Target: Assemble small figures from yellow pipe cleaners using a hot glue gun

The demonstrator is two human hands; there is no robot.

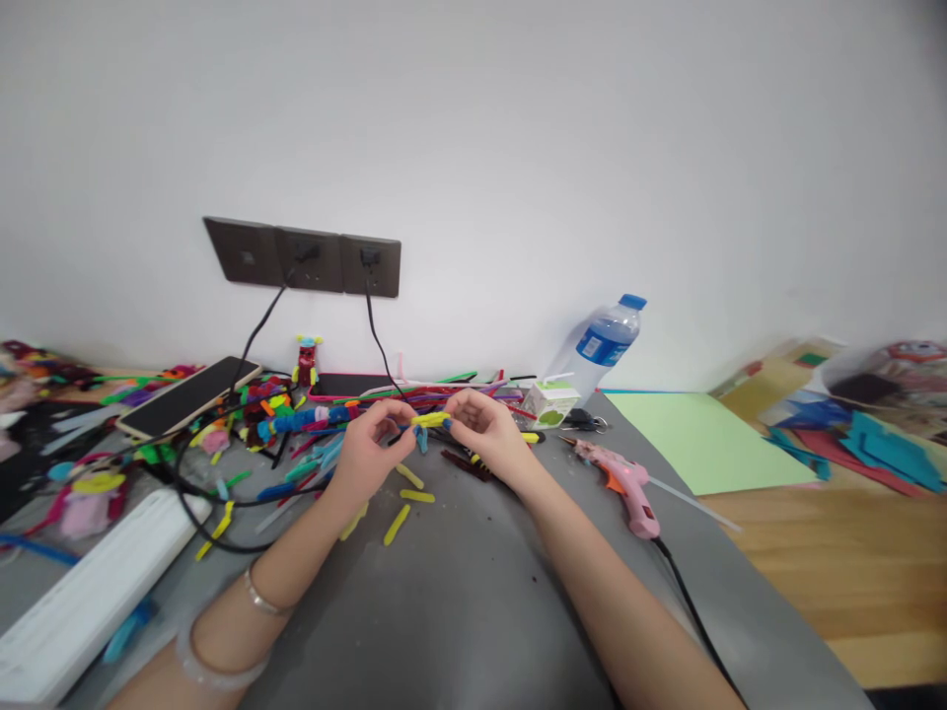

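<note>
Both hands meet above a grey mat (459, 592). My left hand (368, 454) and my right hand (484, 429) pinch the two ends of a short yellow pipe-cleaner piece (431, 419), held level between them, with a small blue bit hanging under it. Below the hands lie loose yellow pipe-cleaner pieces (397, 524) on the mat. A tangle of coloured pipe cleaners (296, 419) spreads behind and to the left of my left hand.
A pink glue gun (628, 486) with a black cord lies right of my hands. A water bottle (599, 350) leans on the wall beside a small carton (551, 402). Light green paper (702, 439), a phone (184, 394), a white box (96, 582) and wall sockets (303, 256) surround the mat.
</note>
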